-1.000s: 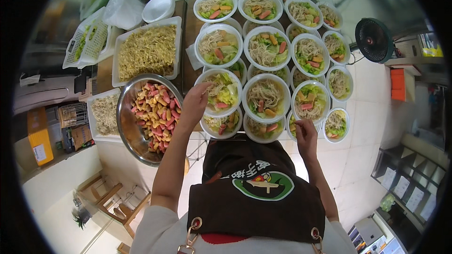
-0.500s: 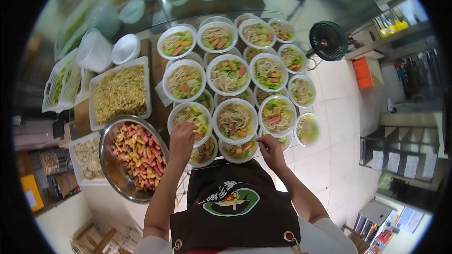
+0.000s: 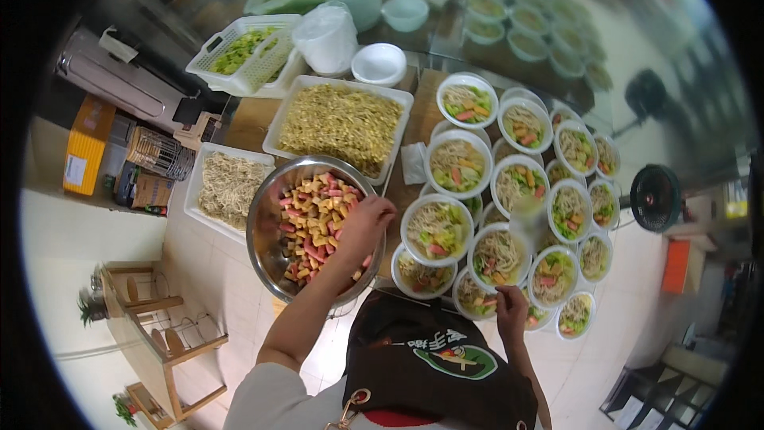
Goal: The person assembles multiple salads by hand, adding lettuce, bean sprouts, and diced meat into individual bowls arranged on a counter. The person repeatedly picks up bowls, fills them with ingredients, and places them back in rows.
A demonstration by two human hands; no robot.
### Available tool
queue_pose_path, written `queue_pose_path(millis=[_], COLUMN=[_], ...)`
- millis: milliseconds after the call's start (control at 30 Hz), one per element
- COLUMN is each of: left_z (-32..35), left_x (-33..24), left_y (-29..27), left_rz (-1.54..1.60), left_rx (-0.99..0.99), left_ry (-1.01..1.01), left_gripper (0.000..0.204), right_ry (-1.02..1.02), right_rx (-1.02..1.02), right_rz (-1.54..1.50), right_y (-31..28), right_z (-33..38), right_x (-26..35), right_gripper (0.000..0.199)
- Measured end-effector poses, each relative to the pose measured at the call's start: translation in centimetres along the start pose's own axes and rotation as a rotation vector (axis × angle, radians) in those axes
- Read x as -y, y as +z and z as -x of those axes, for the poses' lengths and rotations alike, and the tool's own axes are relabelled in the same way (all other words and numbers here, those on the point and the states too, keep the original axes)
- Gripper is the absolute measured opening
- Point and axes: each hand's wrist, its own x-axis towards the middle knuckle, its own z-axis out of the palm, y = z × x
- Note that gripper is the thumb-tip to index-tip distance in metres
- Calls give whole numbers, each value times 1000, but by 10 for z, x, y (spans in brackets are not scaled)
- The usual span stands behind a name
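Note:
My left hand (image 3: 368, 227) is over the right rim of a steel bowl (image 3: 263, 264) full of cut pink and yellow-brown pieces (image 3: 313, 219). Its fingers curl together toward the right, hiding whatever may be in them. Close to its fingertips is a white bowl (image 3: 437, 231) with noodles, lettuce and a few pink pieces. My right hand (image 3: 513, 310) is at the near edge of the filled bowls, just below a noodle bowl (image 3: 498, 256). Thumb and fingers are drawn together there, and nothing can be made out between them.
Several more filled bowls (image 3: 569, 209) stand stacked at the right. A tray of yellowish shreds (image 3: 342, 123), a tray of pale noodles (image 3: 231, 191), a basket of greens (image 3: 247, 52) and nested bowls (image 3: 379, 64) stand left. A dark fan (image 3: 655, 199) stands beyond the table's right side.
The view has turned left, so the table appears shifted right. My left hand has moved from above a noodle bowl to the steel bowl's rim. The right hand stays by the near bowls.

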Motion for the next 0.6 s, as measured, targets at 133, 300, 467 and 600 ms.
queue_pose_path(millis=[133,300,467,600], left_z=[20,80,91,102], left_x=[53,168,200,199], left_y=[-60,-92,-54,-59], left_rz=[-82,-473,-334,-267], left_rx=[-141,55,211,157], left_ry=[-127,-361,-453,-467], left_gripper=[12,31,73,64], right_ry=[-97,-409,-484,-114], right_rx=[136,289,-92,-199], right_rz=[-107,-27,330,616], right_y=[53,159,271,339], right_z=[-54,-209,-437,-500], right_x=[43,144,156,181], right_gripper=[9,13,30,37])
